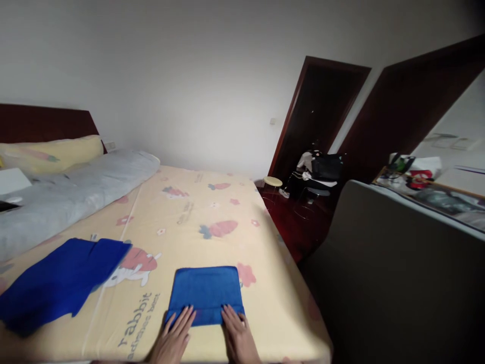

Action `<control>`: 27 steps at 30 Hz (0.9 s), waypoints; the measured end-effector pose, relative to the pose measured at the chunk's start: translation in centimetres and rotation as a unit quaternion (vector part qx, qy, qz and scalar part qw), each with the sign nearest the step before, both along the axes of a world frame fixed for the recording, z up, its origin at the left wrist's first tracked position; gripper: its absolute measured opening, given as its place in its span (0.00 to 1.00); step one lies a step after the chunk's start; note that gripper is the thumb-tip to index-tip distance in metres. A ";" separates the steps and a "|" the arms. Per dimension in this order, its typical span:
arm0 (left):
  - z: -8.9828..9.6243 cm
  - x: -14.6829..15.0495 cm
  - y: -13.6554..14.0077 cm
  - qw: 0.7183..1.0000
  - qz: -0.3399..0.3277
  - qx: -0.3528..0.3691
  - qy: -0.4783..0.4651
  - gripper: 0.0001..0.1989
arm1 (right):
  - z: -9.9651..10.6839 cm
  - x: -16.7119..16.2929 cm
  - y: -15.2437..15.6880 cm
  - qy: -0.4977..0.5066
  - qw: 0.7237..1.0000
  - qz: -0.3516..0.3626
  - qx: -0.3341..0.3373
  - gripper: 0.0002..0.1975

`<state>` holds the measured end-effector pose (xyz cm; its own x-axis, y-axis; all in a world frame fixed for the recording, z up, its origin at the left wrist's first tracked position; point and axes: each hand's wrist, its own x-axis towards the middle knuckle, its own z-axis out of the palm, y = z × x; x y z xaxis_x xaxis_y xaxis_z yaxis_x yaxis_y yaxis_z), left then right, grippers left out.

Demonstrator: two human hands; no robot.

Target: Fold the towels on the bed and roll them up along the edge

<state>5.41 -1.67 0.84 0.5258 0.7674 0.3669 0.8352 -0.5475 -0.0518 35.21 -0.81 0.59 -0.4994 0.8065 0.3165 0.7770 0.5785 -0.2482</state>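
Head view: a folded blue cloth (206, 285) lies on the bed (280, 313) at six o'clock. The left hand (175, 336) rests on its near edge at the cloth's seven o'clock, the right hand (239, 333) at its five, fingers (185, 314) outstretched and gripping nothing. Another blue cloth (64, 278) lies at nine o'clock from it.

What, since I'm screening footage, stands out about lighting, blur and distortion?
In the head view, the wall is unevenly lit, the dark panel nearly featureless; the door leans, likely lens distortion; clutter at right is smeared; left hand and right hand are clearer.
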 end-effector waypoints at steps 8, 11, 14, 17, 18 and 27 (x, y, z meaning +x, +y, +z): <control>-3.3 -5.2 0.3 0.995 0.096 0.008 -0.031 0.26 | -0.8 3.8 0.3 -0.007 0.998 -0.059 0.011 0.30; -2.5 -4.7 1.6 0.993 0.101 -0.031 -0.044 0.25 | 1.3 2.4 1.2 0.024 0.996 -0.089 -0.022 0.25; -0.3 -3.8 2.6 0.986 0.123 -0.096 -0.057 0.22 | 3.4 1.3 2.7 0.007 0.990 -0.126 -0.059 0.19; 2.1 -2.6 3.4 0.972 0.166 -0.162 -0.042 0.22 | 4.7 0.8 4.5 -0.047 0.985 -0.145 -0.080 0.18; 2.8 -2.2 3.7 0.966 0.184 -0.178 -0.033 0.22 | 5.0 0.8 5.0 -0.055 0.984 -0.148 -0.081 0.19; 1.8 3.2 5.9 0.962 0.229 -0.145 -0.015 0.33 | 2.7 -5.2 5.6 0.029 0.986 -0.161 -0.029 0.25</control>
<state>8.56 4.21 2.62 0.0998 0.9886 0.1127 0.9913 -0.1086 0.0749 30.03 4.81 3.27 -0.1962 0.9382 0.2850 0.9019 0.2868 -0.3231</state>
